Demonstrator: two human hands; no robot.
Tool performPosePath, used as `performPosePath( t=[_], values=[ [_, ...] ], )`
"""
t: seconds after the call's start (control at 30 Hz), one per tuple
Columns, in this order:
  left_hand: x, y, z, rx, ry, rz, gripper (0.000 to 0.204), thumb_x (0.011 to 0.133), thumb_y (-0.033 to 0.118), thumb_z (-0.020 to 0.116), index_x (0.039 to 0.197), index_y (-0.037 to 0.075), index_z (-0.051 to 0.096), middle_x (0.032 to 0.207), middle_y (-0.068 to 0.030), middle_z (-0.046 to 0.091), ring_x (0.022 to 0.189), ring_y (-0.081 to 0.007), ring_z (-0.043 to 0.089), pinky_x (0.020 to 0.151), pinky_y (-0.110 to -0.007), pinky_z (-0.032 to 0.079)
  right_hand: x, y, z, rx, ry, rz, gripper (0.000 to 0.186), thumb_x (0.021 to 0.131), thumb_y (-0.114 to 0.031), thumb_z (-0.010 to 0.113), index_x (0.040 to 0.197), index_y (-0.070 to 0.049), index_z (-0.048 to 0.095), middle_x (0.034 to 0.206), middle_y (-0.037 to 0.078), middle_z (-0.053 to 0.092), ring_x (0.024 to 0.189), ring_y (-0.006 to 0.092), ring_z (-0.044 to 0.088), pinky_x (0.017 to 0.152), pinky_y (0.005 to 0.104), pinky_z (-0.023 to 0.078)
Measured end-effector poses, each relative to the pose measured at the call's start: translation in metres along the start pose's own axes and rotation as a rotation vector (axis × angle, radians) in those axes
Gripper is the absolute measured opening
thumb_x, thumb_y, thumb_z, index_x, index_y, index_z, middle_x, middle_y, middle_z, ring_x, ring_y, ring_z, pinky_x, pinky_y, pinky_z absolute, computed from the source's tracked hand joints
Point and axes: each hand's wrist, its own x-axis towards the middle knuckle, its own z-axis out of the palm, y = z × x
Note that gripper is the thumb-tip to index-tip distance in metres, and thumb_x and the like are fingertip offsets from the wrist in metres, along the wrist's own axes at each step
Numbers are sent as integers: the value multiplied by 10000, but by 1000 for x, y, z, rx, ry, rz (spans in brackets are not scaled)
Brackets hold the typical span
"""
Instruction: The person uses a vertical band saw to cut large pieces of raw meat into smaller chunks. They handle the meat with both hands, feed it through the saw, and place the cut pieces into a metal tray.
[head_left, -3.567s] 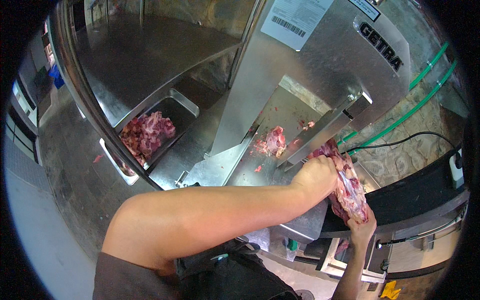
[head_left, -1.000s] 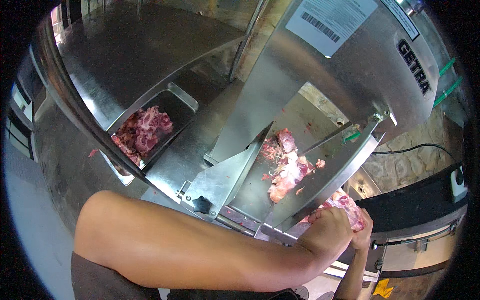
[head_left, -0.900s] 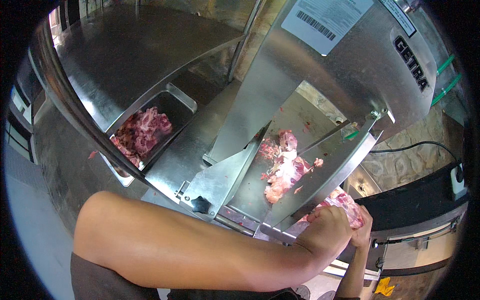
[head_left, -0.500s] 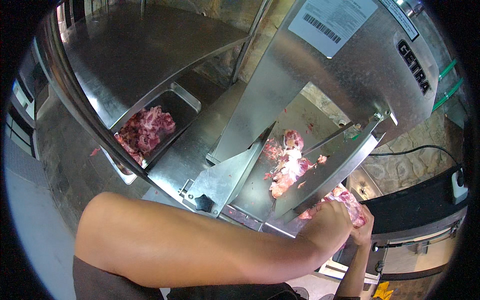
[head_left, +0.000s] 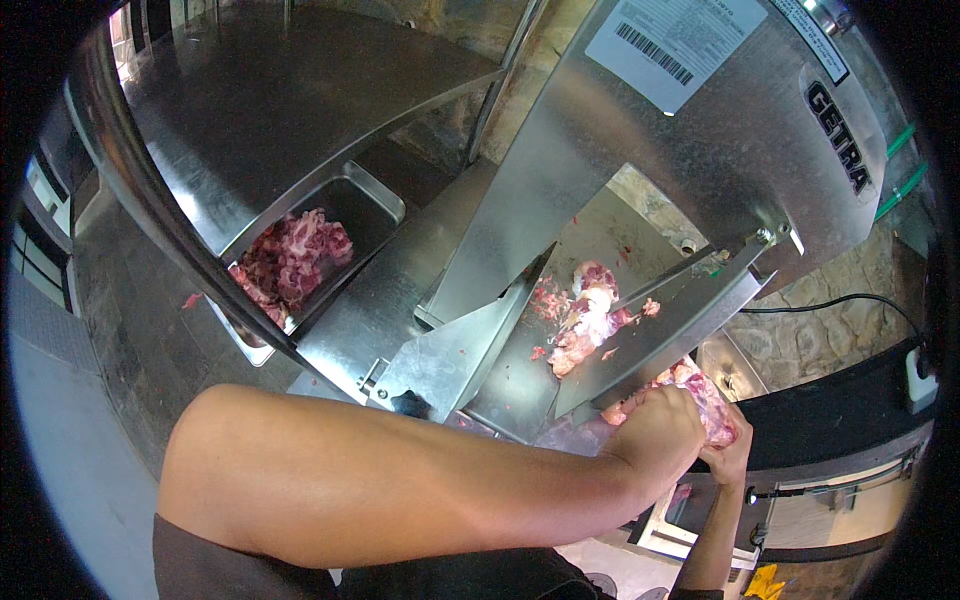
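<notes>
1. Farthest left of the left hand, and beyond it, a steel counter (head_left: 300,90) spreads out with a curved edge.
2. Just right of that, still well left of the left hand, a rectangular metal pan (head_left: 368,222) lies partly beneath the counter's edge, with a heap of cut raw meat (head_left: 305,255) in its near-left part.
3. Nearer the left hand, a black star-shaped knob (head_left: 408,403) sits on the meat saw (head_left: 640,130), just beyond the left forearm.
4. Ahead and to the left of the left hand, several trimmed meat pieces (head_left: 590,320) lie on the saw's steel bed (head_left: 500,392) among small scraps.
5. A slanting metal plate (head_left: 685,325) stands between those pieces and the hands.
6. The left hand (head_left: 660,425) is clenched on the near-left side of a large raw meat chunk (head_left: 706,395), partly hiding it.
7. The right hand (head_left: 730,453) grips the chunk's right end, its thumb side near the left hand.
8. Right of both hands, a black cable (head_left: 850,298) runs toward a white socket (head_left: 920,382).
</notes>
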Motion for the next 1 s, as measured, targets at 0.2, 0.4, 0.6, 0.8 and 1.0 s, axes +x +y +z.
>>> performPosePath(
  t=[0.2,0.4,0.6,0.8,1.0],
  values=[
    [2,-2,2,-16,6,2,288,744,215,628,863,-34,713,844,-137,607,796,-275,638,647,-392,537,3,-1,2,-51,21,16,607,563,-179,900,1081,49,681,992,44,633,903,135,620,826,289,497],
    [4,-1,6,-20,18,-10,292,751,217,630,870,-36,715,846,-131,602,793,-273,634,639,-391,530,6,-3,3,28,40,65,609,564,-176,900,1082,52,673,1014,41,647,929,133,643,836,291,516],
    [6,-2,10,12,22,17,287,754,222,631,865,-28,720,837,-123,592,774,-270,611,623,-411,496,6,2,2,39,36,74,606,557,-196,881,1071,50,675,999,43,645,912,135,637,827,294,511],
    [8,1,10,48,-4,-16,282,755,213,629,873,-28,715,847,-122,594,789,-265,615,649,-393,506,6,17,-3,-40,40,4,671,532,-330,845,1060,50,680,969,58,626,859,156,591,797,307,484],
    [9,-1,15,21,56,-19,263,752,201,628,872,-19,707,850,-118,599,794,-255,631,636,-378,519,7,23,-8,-43,-1,-25,737,569,-367,856,1133,66,660,1038,82,655,941,178,634,865,325,496]
  ],
)
